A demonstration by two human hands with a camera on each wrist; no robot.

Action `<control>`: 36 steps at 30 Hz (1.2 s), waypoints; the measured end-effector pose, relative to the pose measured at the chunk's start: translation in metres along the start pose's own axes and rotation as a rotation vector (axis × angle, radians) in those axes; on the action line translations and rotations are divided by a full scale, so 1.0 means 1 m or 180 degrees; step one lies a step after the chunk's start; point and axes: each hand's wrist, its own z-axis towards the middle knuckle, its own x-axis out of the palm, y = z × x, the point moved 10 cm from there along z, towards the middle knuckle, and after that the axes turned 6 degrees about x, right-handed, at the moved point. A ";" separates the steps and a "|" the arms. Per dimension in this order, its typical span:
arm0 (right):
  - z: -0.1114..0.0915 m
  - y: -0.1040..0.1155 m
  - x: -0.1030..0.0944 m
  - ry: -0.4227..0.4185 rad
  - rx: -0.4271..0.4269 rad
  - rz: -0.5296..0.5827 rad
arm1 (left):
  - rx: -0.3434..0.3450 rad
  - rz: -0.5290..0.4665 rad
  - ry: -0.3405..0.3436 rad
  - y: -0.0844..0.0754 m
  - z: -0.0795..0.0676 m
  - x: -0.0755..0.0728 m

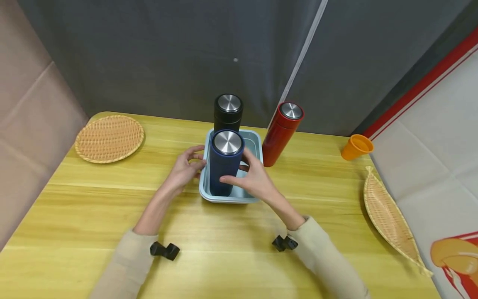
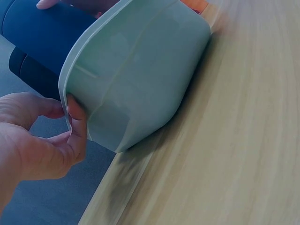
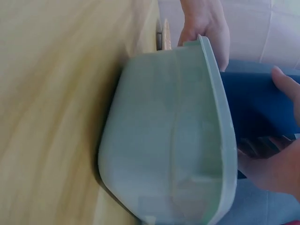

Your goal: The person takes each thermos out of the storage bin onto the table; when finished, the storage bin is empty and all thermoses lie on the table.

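Note:
A navy blue thermos bottle (image 1: 221,176) with a silver-topped lid stands inside a light blue-green plastic bin (image 1: 231,199). My right hand (image 1: 255,176) grips this bottle from its right side, thumb across the front. On the bin's left side, my left hand (image 1: 184,168) pinches the rim between thumb and fingers, as the left wrist view shows. Directly behind the blue bottle rises a black thermos bottle (image 1: 228,114), its lower part hidden. Just right of the bin, a red thermos bottle (image 1: 279,137) stands on the table.
The wooden table (image 1: 224,257) meets a dark grey curtain (image 1: 160,62) at the back. An oval wicker tray (image 1: 110,139) lies at the back left. Toward the right edge are an orange cup (image 1: 354,148) and a leaf-shaped woven basket (image 1: 390,218).

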 end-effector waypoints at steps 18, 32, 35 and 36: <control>-0.020 0.028 -0.009 -0.0433 -0.0087 0.0014 | 0.0035 -0.0050 0.0018 0.000 -0.001 0.006; -0.012 0.024 -0.036 -0.0606 -0.0424 -0.0017 | 0.0005 -0.0052 0.0007 0.003 0.002 0.006; -0.012 0.032 -0.041 -0.0628 -0.0517 -0.0001 | -0.0007 0.0001 -0.0014 0.002 0.001 0.002; -0.012 0.035 -0.044 -0.0627 -0.0577 0.0017 | -0.0016 0.0029 -0.0020 0.002 0.000 0.001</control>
